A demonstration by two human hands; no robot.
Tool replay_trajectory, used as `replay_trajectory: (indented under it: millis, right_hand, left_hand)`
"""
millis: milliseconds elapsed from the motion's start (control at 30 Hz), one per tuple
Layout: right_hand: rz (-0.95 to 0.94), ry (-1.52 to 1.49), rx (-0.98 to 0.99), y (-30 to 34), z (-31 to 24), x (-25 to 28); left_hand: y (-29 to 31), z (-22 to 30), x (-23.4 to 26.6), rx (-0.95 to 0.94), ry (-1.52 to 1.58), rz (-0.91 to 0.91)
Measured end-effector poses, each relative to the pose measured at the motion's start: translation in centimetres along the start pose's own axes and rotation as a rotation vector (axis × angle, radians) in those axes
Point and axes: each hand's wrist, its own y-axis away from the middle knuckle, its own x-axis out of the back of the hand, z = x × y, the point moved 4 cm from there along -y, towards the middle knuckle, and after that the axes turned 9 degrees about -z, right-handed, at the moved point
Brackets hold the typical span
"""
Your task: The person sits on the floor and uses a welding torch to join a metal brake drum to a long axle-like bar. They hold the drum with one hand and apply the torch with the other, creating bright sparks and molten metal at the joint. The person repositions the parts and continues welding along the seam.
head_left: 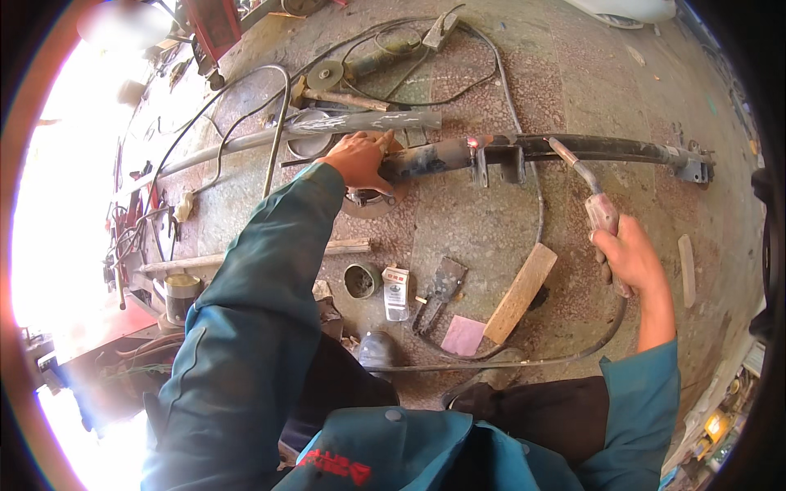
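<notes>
My right hand (pixel 629 255) is closed round the handle of a welding torch (pixel 602 211). The torch's bent neck points up and left, its tip beside a long dark steel tube (pixel 442 155). A small spot glows orange on the tube beside a U-shaped steel bracket (pixel 498 164), apart from the torch tip. My left hand (pixel 360 160) grips the tube's left end, thumb on the near side and fingers on the far side. Under that hand a round metal part (pixel 364 200) is partly hidden. Just beyond lies a grey pipe (pixel 368 122) with pale streaks.
An angle grinder (pixel 368 65) lies on the floor beyond, among looping cables. Nearer me are a wooden block (pixel 521 293), a small open tin (pixel 362 281), a white carton (pixel 396 295), a dark clamp (pixel 446 282) and a pink square (pixel 463 335). The torch cable (pixel 573 360) crosses before my feet.
</notes>
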Motion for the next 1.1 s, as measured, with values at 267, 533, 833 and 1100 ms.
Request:
replay_trajectory:
  millis: [267,533,833,1100]
  right_hand:
    - [0.019,-0.108,0.036,-1.7,-1.1,0.0]
    - [0.017,-0.097,0.043,-3.5,-4.0,-1.0]
    - [-0.017,-0.128,-0.002,-3.2,-3.2,-1.8]
    - [-0.043,-0.128,0.020,-3.4,-4.2,-2.7]
  left_hand:
    - [5.4,6.0,-0.5,-0.190,-0.092,0.617]
    - [6.9,17.6,-18.2,0.191,0.316,0.000]
    - [10.0,22.5,-24.6,0.359,0.423,-0.111]
    - [9.3,23.2,-29.3,0.430,0.494,-0.089]
